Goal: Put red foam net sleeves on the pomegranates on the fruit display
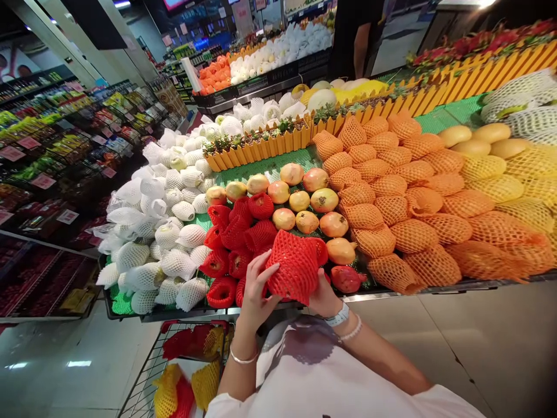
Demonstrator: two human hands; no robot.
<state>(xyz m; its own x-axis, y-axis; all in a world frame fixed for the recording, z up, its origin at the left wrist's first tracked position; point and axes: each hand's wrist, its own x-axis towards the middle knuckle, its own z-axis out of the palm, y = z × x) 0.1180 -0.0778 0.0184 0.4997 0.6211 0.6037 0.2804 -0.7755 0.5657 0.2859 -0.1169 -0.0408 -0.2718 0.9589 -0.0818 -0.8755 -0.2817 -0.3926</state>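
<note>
Both my hands grip a red foam net sleeve [292,266] in front of me, just above the near edge of the fruit stand. My left hand [256,293] has its fingers and thumb on the sleeve's left side. The right hand [322,297] grips its lower right side, with most of its fingers hidden behind. Whether a fruit is inside cannot be made out. Red-netted pomegranates [237,229] lie in a pile to the left. Behind and to the right are bare pomegranates [307,222], and a redder one [347,278] lies beside my right hand.
White-netted fruit [176,232] fills the stand's left part; orange-netted fruit [407,203] covers the right. A low yellow picket fence [261,148] with plants runs behind. Below left stands a wire cart [145,371] holding foam nets [204,383]. A person [354,40] stands beyond the stand.
</note>
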